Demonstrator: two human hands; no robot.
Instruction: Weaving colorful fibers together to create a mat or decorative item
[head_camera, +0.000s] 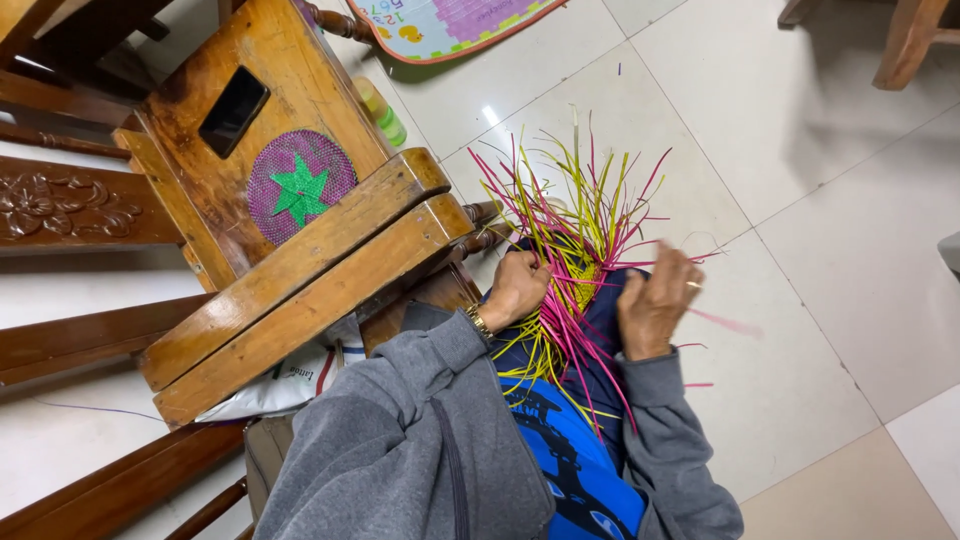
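Observation:
A partly woven piece of pink and yellow strips rests on my lap, its loose ends fanning out toward the floor. My left hand grips the woven part at its left side, fingers closed on the strips; a watch band sits on that wrist. My right hand, with a ring on one finger, pinches a pink strip at the right side; the strip looks blurred. I wear grey sleeves and blue clothing.
A wooden chair stands to my left, carrying a dark phone and a round purple woven mat with a green star. A green bottle and a colourful play mat lie on the tiled floor. More wooden furniture at top right.

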